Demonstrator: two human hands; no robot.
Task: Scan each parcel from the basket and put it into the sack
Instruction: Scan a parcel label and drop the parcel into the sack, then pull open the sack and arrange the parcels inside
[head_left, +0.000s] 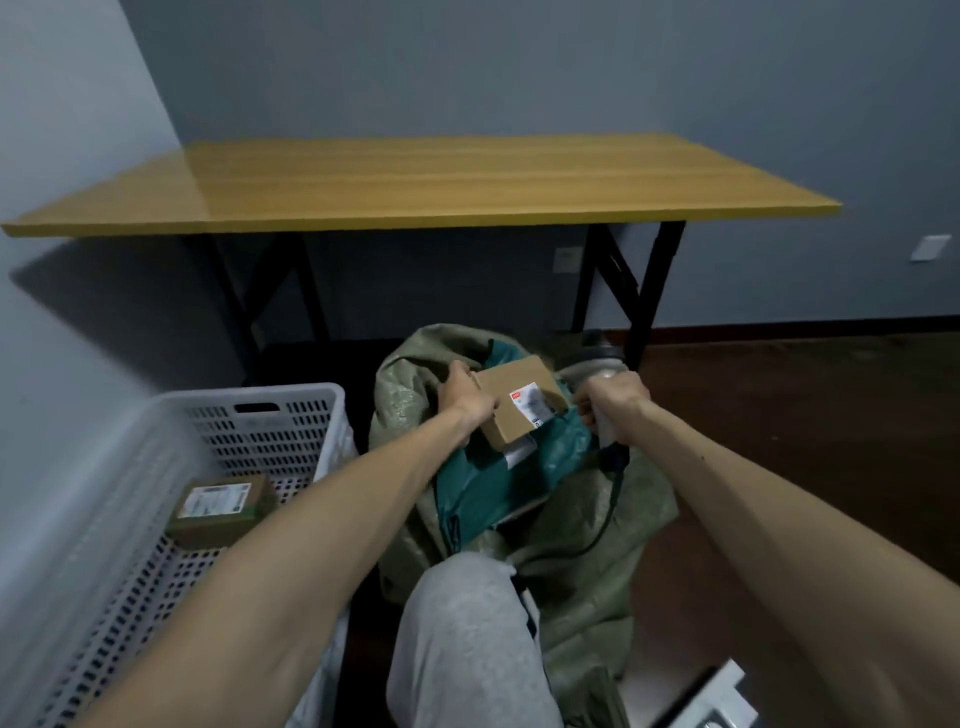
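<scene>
One parcel (221, 506) in basket (291, 396) | left hand (465, 397) fingers grip one box (511, 382) | right hand (615, 397) fingers clasp one scanner (614, 457)

A single head-worn view (wide-angle, so the table (415, 176) edge bows) looks forward and steeply down from above the person's own forearms (311, 545). The sack (402, 402) sits close, just below centre; the basket (260, 431) fills the 8 o'clock corner, a grey-clad knee (467, 623) the 6 o'clock edge. The wall (467, 62) at 12 o'clock seems farthest, though blur softens it.
</scene>
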